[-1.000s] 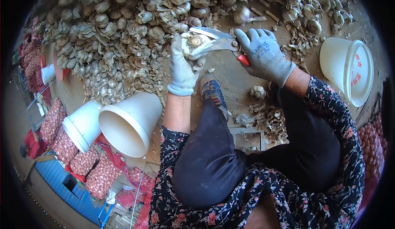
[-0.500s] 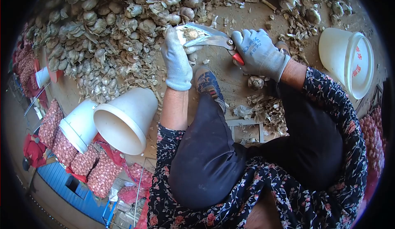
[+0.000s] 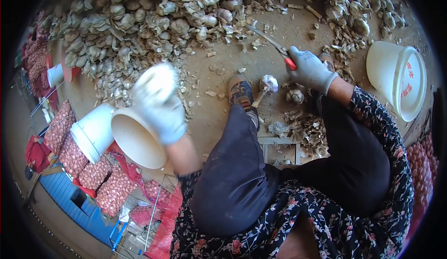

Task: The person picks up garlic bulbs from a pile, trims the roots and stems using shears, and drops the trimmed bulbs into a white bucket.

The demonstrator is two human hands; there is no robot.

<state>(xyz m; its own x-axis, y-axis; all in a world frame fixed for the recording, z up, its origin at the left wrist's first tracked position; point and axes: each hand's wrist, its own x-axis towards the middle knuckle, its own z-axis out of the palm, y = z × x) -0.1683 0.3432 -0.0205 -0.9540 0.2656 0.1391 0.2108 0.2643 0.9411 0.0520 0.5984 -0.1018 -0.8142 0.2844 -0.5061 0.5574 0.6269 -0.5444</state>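
Note:
My left hand [image 3: 163, 110], in a pale glove and smeared by motion, holds a whitish garlic bulb [image 3: 158, 81] above the rim of an open white bucket [image 3: 139, 140]. My right hand [image 3: 309, 69], in a grey glove, is closed around the red-handled shears [image 3: 272, 40], whose blades point to the upper left. Between my feet, a trimmed-looking garlic bulb with its stalk [image 3: 266, 87] lies on the ground. Another bulb [image 3: 295, 96] rests just right of it, below my right hand.
A large garlic heap [image 3: 139, 21] spreads across the upper left, with more garlic at upper right. A lidded white bucket [image 3: 396, 77] stands at right, another white bucket [image 3: 88, 133] at left. Filled red mesh bags [image 3: 114, 196] and a crouching person in red [image 3: 38, 156] are at lower left.
My left hand has moved left and down with a bulb, away from the shears. The shears have swung clear of it, rightward with my right hand. A stalked bulb now shows between my feet.

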